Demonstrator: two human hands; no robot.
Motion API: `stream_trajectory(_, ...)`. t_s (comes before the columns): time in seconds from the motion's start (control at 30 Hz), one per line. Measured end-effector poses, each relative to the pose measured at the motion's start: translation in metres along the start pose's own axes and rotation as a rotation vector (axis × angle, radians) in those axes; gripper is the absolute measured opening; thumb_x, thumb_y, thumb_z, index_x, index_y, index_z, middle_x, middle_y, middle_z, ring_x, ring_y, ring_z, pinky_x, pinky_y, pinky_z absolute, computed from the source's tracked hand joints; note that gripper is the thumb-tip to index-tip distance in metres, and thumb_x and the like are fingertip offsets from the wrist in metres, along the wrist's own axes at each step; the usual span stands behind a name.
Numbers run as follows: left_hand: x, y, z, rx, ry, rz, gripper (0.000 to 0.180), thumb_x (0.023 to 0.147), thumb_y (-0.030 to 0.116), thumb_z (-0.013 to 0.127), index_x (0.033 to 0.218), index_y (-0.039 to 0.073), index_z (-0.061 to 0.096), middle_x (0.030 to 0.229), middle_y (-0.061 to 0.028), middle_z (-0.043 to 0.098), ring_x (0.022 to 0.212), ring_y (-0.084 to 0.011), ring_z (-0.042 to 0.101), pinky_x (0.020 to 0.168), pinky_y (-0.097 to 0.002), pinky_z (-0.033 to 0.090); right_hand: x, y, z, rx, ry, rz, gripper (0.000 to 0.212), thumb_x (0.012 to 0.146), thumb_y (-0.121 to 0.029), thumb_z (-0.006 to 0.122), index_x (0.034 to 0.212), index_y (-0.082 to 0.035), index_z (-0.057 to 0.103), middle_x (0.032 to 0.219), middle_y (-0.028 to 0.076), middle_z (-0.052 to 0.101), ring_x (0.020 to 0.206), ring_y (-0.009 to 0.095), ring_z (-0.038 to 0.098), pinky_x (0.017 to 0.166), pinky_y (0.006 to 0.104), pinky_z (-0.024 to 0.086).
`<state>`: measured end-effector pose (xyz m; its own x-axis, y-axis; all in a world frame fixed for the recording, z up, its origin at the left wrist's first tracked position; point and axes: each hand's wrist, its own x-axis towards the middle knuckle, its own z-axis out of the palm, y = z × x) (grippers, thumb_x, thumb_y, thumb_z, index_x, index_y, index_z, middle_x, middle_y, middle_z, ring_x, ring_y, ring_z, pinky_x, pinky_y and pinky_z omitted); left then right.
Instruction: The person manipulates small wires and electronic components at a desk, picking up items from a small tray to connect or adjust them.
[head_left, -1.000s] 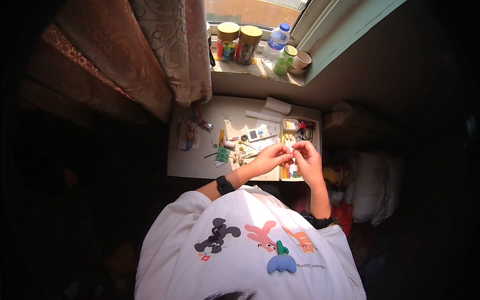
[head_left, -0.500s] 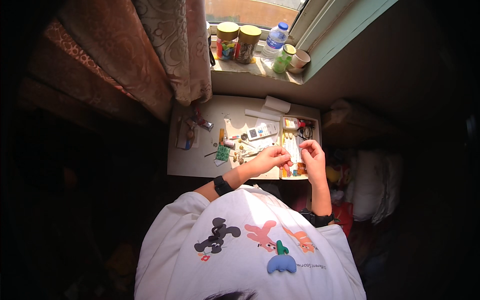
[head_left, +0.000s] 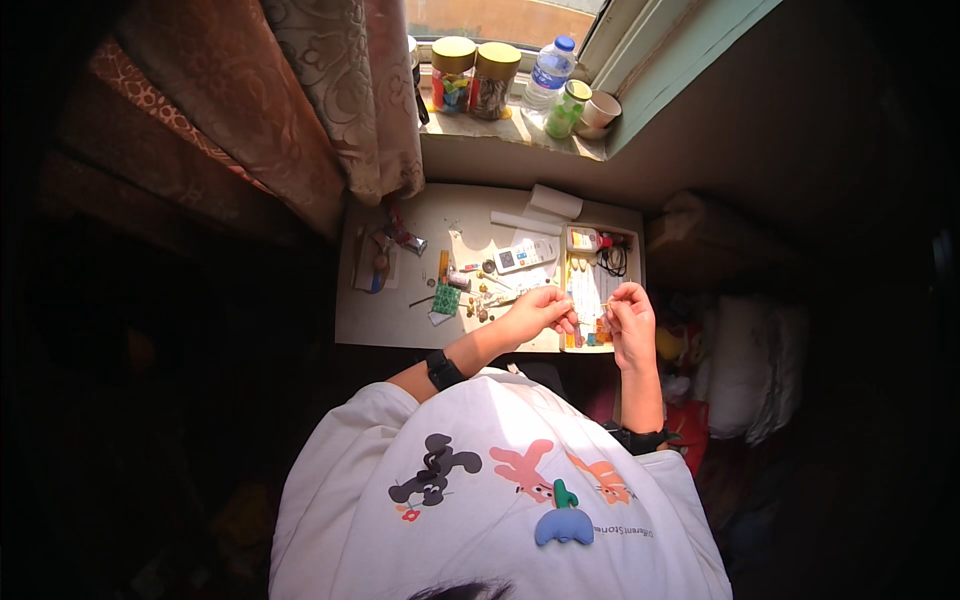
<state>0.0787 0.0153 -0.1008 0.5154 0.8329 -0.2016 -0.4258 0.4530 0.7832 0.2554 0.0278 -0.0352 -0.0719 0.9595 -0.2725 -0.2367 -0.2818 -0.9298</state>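
Note:
My left hand (head_left: 545, 310) and my right hand (head_left: 631, 322) hang close together above the near end of a shallow box (head_left: 637, 262). The fingers of both are pinched. A thin, pale sliver seems to show at the right fingertips, too small to name. What the left fingers hold is hidden. In the box lie a white bottle with a red cap (head_left: 583, 239), a coiled black cable (head_left: 612, 261) and small coloured pieces. To the left of the box, a white remote control (head_left: 525, 257) lies on the white table (head_left: 400, 325).
Left of my hands lie a green circuit board (head_left: 447, 300) and several small metal parts. A white paper roll (head_left: 555, 201) sits at the back. On the windowsill stand two lidded jars (head_left: 452, 80), a water bottle (head_left: 549, 80), a green jar (head_left: 568, 110) and a cup (head_left: 600, 110).
Both hands have shifted slightly, and the right fingers have curled closer together. A thin pale sliver now shows at the right fingertips. The view has tilted a little.

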Motion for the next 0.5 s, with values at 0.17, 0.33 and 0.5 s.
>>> stream_trajectory(0.17, 0.003, -0.007, 0.001, -0.035, 0.009, -0.019, 0.018, 0.094, 0.02, 0.046, 0.089, 0.004, 0.052, 0.083, -0.0038, 0.058, 0.071, -0.01, 0.055, 0.07, -0.0231, 0.047, -0.002, 0.005, -0.007, 0.122, -0.022, 0.026, 0.013, 0.08, 0.005, 0.047, 0.088, -0.006, 0.046, 0.065, 0.001, 0.047, 0.05, 0.006, 0.038, 0.05, 0.0212, 0.037)
stream_trajectory(0.33, 0.005, -0.011, 0.002, -0.096, 0.031, -0.068, 0.017, 0.094, 0.021, 0.046, 0.089, 0.005, 0.051, 0.083, -0.0031, 0.057, 0.071, -0.0091, 0.054, 0.07, -0.0225, 0.046, -0.005, 0.007, -0.007, 0.186, -0.034, 0.01, 0.014, 0.081, 0.005, 0.046, 0.088, -0.006, 0.046, 0.065, 0.002, 0.047, 0.05, 0.006, 0.036, 0.052, 0.0218, 0.036)
stream_trajectory(0.5, 0.008, -0.011, 0.003, -0.132, 0.045, -0.061, 0.016, 0.094, 0.021, 0.047, 0.091, 0.005, 0.051, 0.082, -0.0025, 0.056, 0.071, -0.0088, 0.053, 0.07, -0.022, 0.045, -0.007, 0.003, -0.005, 0.18, -0.039, 0.004, 0.012, 0.082, 0.004, 0.046, 0.088, -0.006, 0.046, 0.066, 0.002, 0.047, 0.049, 0.006, 0.033, 0.051, 0.0214, 0.033)
